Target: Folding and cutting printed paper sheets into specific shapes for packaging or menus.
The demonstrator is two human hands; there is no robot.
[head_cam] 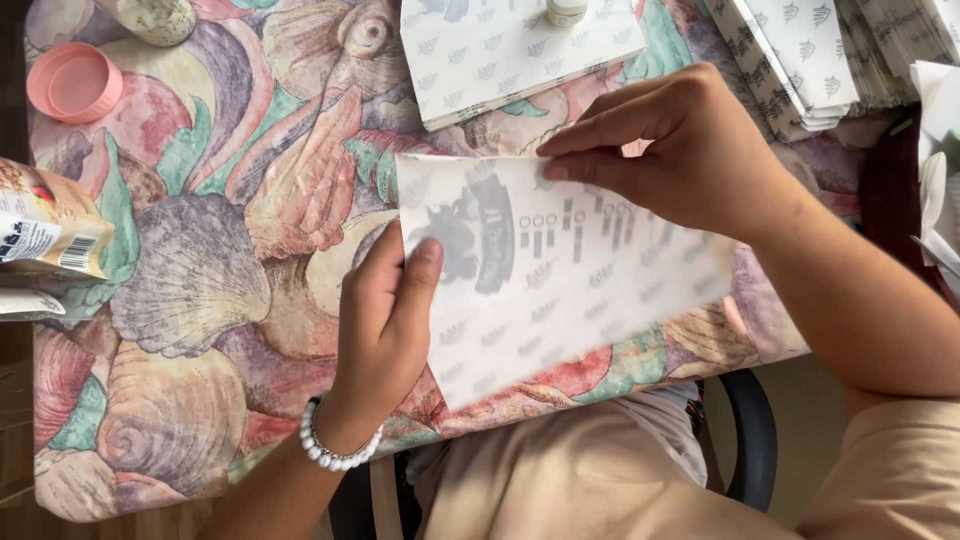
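Note:
A thin white paper sheet (580, 290) with a faint printed pattern lies on the seashell-patterned tablecloth (200, 250) near the table's front edge. My left hand (385, 320), with a white bead bracelet at the wrist, grips the sheet's left edge, thumb on top. My right hand (680, 150) pinches the sheet's top edge between fingers and thumb, about at the middle. The tablecloth's pattern shows through the paper.
A stack of the same white patterned sheets (500, 55) lies at the back centre, more folded ones (800, 60) at the back right. A pink lid (75, 82) sits at the back left, a packet (45, 225) at the left edge. A small white cap (566, 10) rests on the stack.

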